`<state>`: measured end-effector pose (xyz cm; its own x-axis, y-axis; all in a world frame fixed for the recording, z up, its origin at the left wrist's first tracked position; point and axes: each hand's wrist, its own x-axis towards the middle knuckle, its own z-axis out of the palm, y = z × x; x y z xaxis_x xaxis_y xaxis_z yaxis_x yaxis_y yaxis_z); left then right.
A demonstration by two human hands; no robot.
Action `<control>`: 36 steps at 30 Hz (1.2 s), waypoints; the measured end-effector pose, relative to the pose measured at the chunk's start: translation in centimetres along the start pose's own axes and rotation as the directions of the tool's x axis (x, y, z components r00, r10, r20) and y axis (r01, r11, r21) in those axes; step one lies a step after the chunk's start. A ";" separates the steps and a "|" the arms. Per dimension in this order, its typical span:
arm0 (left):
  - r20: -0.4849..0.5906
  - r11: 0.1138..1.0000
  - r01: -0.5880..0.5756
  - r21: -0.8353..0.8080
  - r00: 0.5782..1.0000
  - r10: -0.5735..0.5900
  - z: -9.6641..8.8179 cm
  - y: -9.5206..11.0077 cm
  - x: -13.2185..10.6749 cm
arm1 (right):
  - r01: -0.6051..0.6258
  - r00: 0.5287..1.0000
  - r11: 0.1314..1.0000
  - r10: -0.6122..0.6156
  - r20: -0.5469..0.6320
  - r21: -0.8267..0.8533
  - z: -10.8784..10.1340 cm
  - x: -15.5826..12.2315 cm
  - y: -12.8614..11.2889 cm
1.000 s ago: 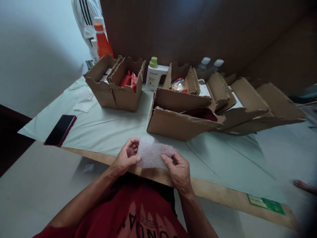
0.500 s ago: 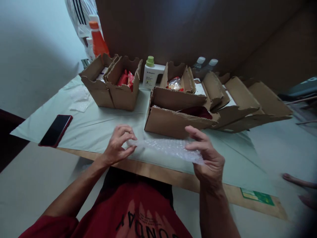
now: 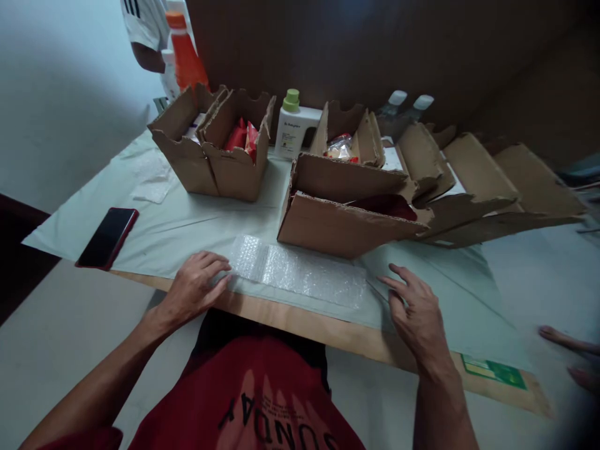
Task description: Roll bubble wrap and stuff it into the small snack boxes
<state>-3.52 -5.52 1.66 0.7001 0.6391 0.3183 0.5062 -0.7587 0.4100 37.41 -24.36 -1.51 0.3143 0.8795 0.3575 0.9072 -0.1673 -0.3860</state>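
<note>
A strip of clear bubble wrap [image 3: 297, 272] lies flat on the pale green table cover [image 3: 187, 228], near the table's front edge. My left hand [image 3: 194, 287] rests at the strip's left end with its fingers stretched out, fingertips touching the wrap. Just past the strip's right end, my right hand [image 3: 417, 306] hovers with fingers spread and holds nothing. Right behind the wrap stands an open cardboard box [image 3: 347, 209] with something dark red inside.
Two open cardboard boxes [image 3: 215, 147] with red packets stand at the back left. A white bottle [image 3: 293, 128], an orange bottle [image 3: 185, 53] and more boxes and flaps [image 3: 473, 181] line the back. A dark phone [image 3: 107, 237] lies at the left. Another person's fingers [image 3: 569, 350] show at the right edge.
The bubble wrap was bunched between both hands, then pulled out into a strip and laid flat on the table. Both hands have let go and opened.
</note>
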 end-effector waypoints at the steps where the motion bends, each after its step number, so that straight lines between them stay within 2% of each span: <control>1: -0.021 1.000 -0.029 -0.004 0.999 0.029 0.5 0.5 0.9 | 0.036 0.999 0.999 -0.036 -0.002 0.015 0.4 0.3 -1.8; 3: -0.018 0.997 -0.082 0.001 0.996 0.082 1.9 1.2 2.6 | 0.160 0.983 0.983 -0.167 0.075 0.092 2.3 1.1 -6.7; 6: 0.100 0.997 -0.063 0.044 0.993 0.058 4.3 1.2 4.2 | 0.313 0.885 0.927 -0.363 0.290 0.205 6.5 2.5 -13.8; 8: 0.165 0.997 -0.028 0.076 0.986 0.015 5.4 0.3 4.4 | 0.342 0.839 0.908 -0.411 0.356 0.241 8.6 2.8 -15.6; 9: 0.182 0.997 -0.020 0.077 0.983 0.006 5.8 -0.2 4.3 | 0.333 0.839 0.913 -0.401 0.367 0.237 9.0 2.6 -15.2; 11: 0.188 0.999 -0.012 0.047 0.982 0.003 6.2 -1.3 4.0 | 0.262 0.885 0.948 -0.311 0.347 0.182 8.6 1.4 -12.2; 13: 0.182 1.000 0.003 -0.004 0.983 -0.002 6.3 -2.1 3.6 | 0.123 0.951 0.989 -0.140 0.275 0.079 6.7 -0.2 -7.5; 15: 0.171 0.998 0.011 -0.063 0.985 0.000 6.4 -2.3 3.4 | -0.037 0.986 0.998 0.044 0.159 -0.048 4.2 -1.4 -2.9; 17: 0.115 0.996 0.029 -0.084 0.993 -0.019 6.2 -2.3 3.1 | -0.169 0.983 0.974 0.178 0.046 -0.152 2.5 -1.7 0.1; 19: -0.009 0.995 0.098 -0.019 0.995 -0.098 6.0 -2.1 2.8 | -0.225 0.973 0.955 0.229 -0.005 -0.192 2.1 -0.9 1.2; 21: -0.136 0.968 0.230 0.100 0.967 -0.216 5.7 -2.0 2.5 | -0.221 0.974 0.959 0.226 0.009 -0.180 3.1 0.4 0.8; 22: -0.165 0.942 0.297 0.153 0.948 -0.272 5.7 -1.9 2.3 | -0.215 0.975 0.963 0.221 0.017 -0.162 3.8 1.1 0.3; 25: -0.132 0.890 0.419 0.181 0.907 -0.400 6.0 -1.7 1.9 | -0.248 0.969 0.968 0.248 -0.018 -0.024 5.1 1.9 -1.4; 27: -0.094 0.892 0.439 0.113 0.898 -0.430 6.1 -1.8 1.7 | -0.287 0.956 0.954 0.291 -0.038 0.092 4.8 1.0 -2.6; 29: -0.082 0.894 0.445 0.050 0.894 -0.440 5.6 -2.1 1.6 | -0.342 0.937 0.917 0.350 -0.002 0.206 3.9 -0.9 -4.2; 32: -0.095 0.883 0.468 0.021 0.881 -0.464 3.3 -3.2 2.4 | -0.429 0.903 0.795 0.386 0.187 0.429 2.9 -4.3 -7.9; 34: -0.128 0.900 0.432 0.057 0.897 -0.423 1.5 -3.9 4.3 | -0.464 0.883 0.683 0.306 0.355 0.564 3.2 -6.1 -11.1; 36: -0.135 0.935 0.327 0.141 0.941 -0.309 0.6 -4.1 7.4 | -0.483 0.860 0.600 0.190 0.473 0.638 4.2 -7.1 -14.1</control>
<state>-0.16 2.26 1.84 0.4347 0.8531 0.2887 0.7727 -0.5179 0.3671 21.22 -26.37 -2.19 0.3107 0.9355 -0.1681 0.2137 -0.2410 -0.9467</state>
